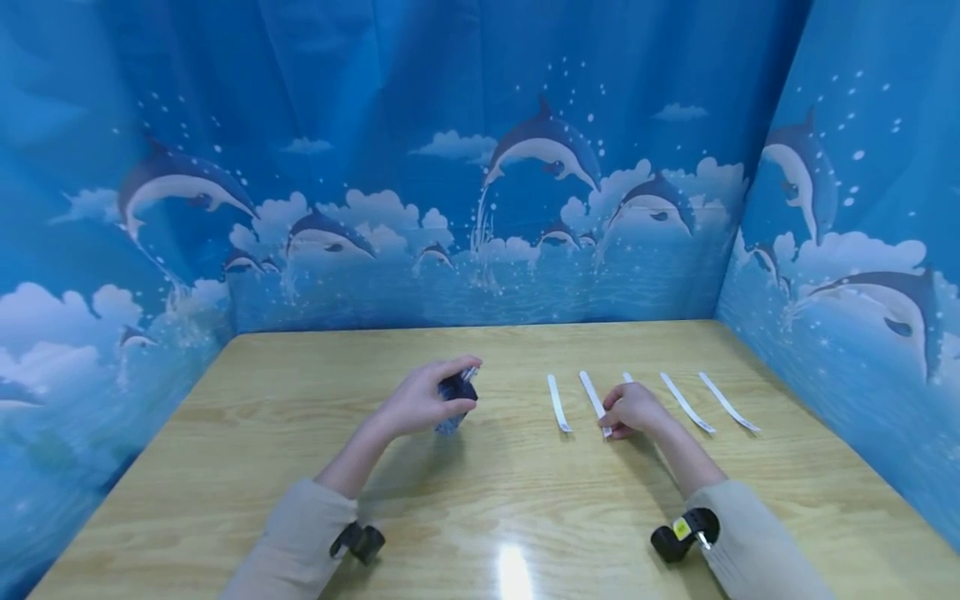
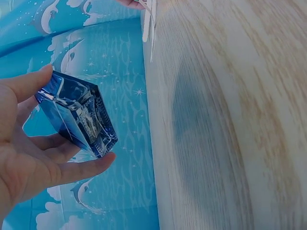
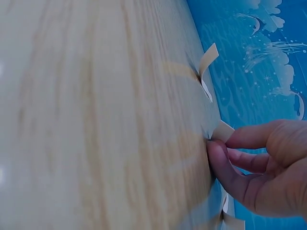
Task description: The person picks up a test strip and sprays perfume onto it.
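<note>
Bottle (image 2: pixel 77 113), likely slick: our left fingers (image 2: pixel 86 168) grip its sides; right fingers (image 3: pixel 254 135) pinch a flimsy-looking strip's (image 1: pixel 589 390) end nearest the table's (image 1: pixel 262 400) front edge.

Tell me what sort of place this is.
Probably a small indoor recording booth, though I can't be sure: dolphin-print curtains hang behind and beside a wood-grain table, and what looks like a black camera sits at each wrist.

The left hand (image 1: pixel 422 400) holds a tilted blue faceted bottle (image 2: pixel 79 114) aloft; the right hand (image 1: pixel 636 408) pinches a white strip (image 1: pixel 591 391).
</note>
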Demonstrator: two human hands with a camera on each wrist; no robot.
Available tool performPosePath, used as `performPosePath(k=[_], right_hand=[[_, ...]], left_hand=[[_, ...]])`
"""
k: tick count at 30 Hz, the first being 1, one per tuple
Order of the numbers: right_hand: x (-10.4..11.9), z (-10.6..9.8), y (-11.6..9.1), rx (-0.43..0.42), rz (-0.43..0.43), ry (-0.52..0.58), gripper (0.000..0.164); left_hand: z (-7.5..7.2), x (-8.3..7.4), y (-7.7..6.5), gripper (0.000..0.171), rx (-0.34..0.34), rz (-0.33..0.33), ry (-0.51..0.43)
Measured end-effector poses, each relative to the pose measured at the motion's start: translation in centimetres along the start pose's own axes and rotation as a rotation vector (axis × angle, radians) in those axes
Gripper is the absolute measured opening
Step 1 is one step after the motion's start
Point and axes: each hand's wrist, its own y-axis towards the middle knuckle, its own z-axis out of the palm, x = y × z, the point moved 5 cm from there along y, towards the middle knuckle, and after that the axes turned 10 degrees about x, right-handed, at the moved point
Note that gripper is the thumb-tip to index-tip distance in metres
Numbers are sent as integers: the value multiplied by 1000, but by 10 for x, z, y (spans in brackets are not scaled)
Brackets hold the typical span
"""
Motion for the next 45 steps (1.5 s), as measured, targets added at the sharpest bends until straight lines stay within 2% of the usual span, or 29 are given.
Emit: performPosePath(k=[8, 18, 29, 38, 45], right_hand=[[1, -3, -6, 3, -39, 51, 26], [8, -7, -9, 45, -94, 140, 39], [20, -11, -15, 42, -108, 182, 37], [35, -7, -23, 77, -150, 127, 34], [50, 2, -32, 107, -170, 116, 33]], left_hand=[[-2, 2, -1, 57, -1, -13, 1], [-3, 4, -3, 57, -20, -41, -16], [-5, -1, -5, 59, -67, -18, -18], [-4, -2, -3, 58, -80, 12, 29], [-4, -8, -4, 60, -91, 42, 23]])
